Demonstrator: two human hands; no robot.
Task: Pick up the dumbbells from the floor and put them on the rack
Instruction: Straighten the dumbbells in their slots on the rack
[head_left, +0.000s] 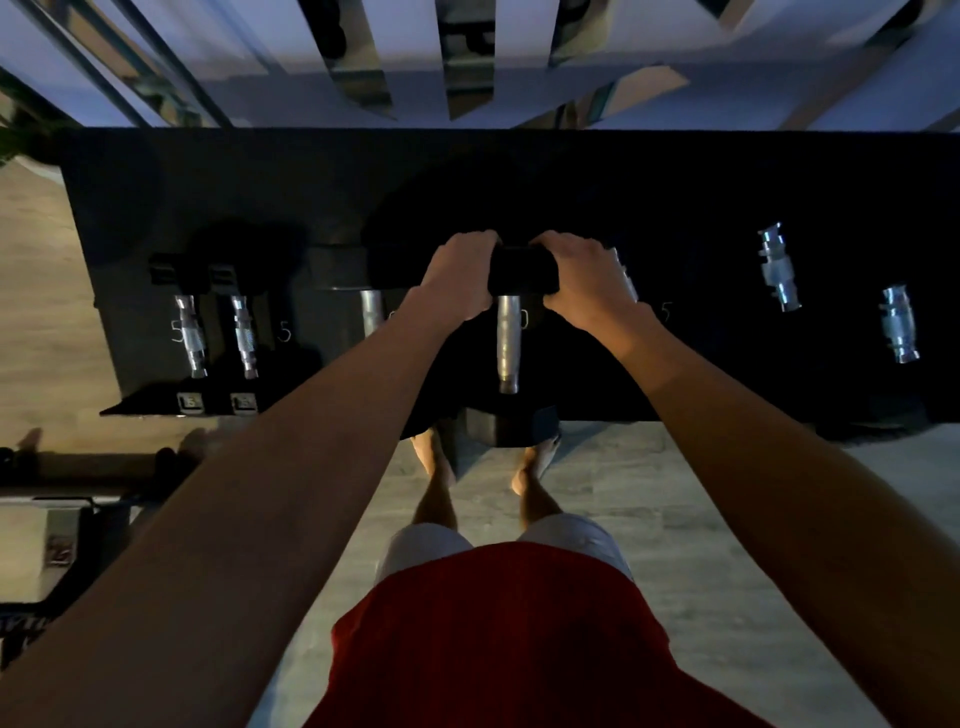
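Observation:
A large dumbbell (508, 343) with a steel handle and black heads lies across the black rack (571, 182), its near head hanging over the rack's front edge. My left hand (460, 275) and my right hand (582, 278) grip the two sides of its far head, fingers curled round it. To the left lie two small dumbbells (191, 332) marked 5 and another large one (371, 312). More dumbbells (779, 267) sit on the right, only their steel handles showing in the dark.
The rack stands against a wall with mirrored panels (462, 57). Wooden floor (701, 519) lies under my bare feet. A bench or low rack (57, 545) stands at the lower left. The scene is dim.

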